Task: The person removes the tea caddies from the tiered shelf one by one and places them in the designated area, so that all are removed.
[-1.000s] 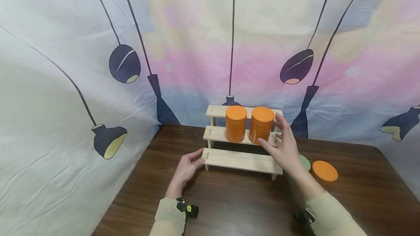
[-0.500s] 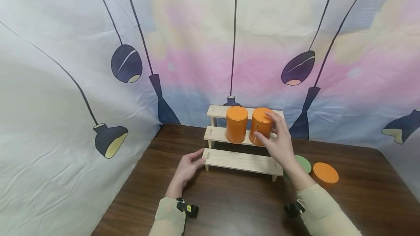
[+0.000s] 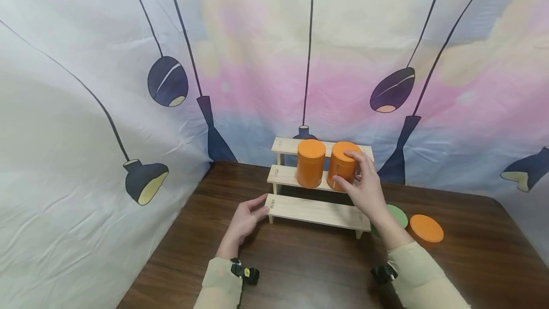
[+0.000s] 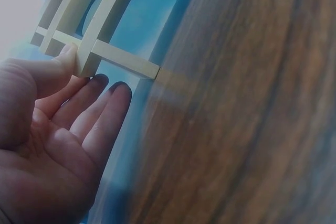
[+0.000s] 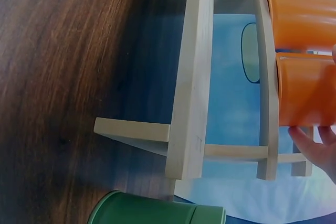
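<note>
A three-step wooden display rack [image 3: 317, 210] stands on the table. Two lidded orange canisters sit upright side by side on its middle step: a left canister [image 3: 310, 163] and a right canister [image 3: 341, 166]. My right hand [image 3: 368, 190] grips the right canister, its thumb at the front and its fingers round the far right side near the lid. In the right wrist view, fingertips [image 5: 310, 145] touch that orange canister [image 5: 307, 90]. With thumb and fingers, my left hand [image 3: 246, 221] pinches the left end of the lowest step; the left wrist view shows the thumb [image 4: 65, 61] against the wood.
Right of the rack, partly behind my right forearm, stands a green canister [image 3: 396, 215], with another orange canister [image 3: 426, 229] beside it. A printed fabric backdrop [image 3: 257, 61] hangs along the back and left edges of the dark wooden table [image 3: 300, 266].
My right hand has moved left from beside the right canister and closed round it. That canister shows no clear shift. The left hand keeps its place on the rack; the view has turned slightly.
</note>
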Demonstrator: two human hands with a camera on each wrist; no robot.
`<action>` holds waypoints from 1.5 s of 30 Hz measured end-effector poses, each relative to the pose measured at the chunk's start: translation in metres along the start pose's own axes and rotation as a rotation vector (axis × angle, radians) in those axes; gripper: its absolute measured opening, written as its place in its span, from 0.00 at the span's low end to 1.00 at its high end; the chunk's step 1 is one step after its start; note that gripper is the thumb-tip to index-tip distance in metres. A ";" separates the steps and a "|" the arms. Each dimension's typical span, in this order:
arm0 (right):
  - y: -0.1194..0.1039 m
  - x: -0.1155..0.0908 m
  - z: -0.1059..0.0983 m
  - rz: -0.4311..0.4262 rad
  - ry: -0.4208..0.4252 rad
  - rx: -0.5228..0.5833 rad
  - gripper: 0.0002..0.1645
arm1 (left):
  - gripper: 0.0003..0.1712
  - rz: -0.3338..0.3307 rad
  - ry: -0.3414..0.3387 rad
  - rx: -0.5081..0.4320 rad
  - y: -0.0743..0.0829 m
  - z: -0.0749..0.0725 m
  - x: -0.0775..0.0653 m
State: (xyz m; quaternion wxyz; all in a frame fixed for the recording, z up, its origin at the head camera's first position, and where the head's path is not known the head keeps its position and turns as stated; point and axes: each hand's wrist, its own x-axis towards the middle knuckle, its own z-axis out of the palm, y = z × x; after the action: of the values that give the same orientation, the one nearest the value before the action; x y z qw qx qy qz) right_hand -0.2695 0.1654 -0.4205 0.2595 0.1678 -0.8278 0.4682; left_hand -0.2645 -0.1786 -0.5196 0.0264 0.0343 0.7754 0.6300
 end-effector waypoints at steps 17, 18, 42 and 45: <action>-0.003 0.000 0.005 -0.004 0.027 -0.025 0.39 | 0.27 0.009 -0.012 0.007 0.000 0.001 0.000; -0.003 0.000 0.004 -0.004 0.025 -0.027 0.39 | 0.27 0.007 -0.010 0.009 0.000 0.001 0.000; -0.007 -0.019 -0.007 -0.010 0.092 0.022 0.40 | 0.27 -0.008 0.000 -0.009 -0.001 0.001 0.002; -0.007 -0.025 -0.012 0.018 0.123 0.044 0.41 | 0.27 -0.007 -0.002 -0.014 -0.002 0.001 0.003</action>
State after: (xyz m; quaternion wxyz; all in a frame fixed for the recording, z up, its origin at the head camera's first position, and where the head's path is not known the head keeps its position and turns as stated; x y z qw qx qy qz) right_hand -0.2425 0.1735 -0.4254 0.3019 0.1371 -0.8013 0.4980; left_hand -0.2674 -0.1776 -0.5220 0.0295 0.0322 0.7712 0.6351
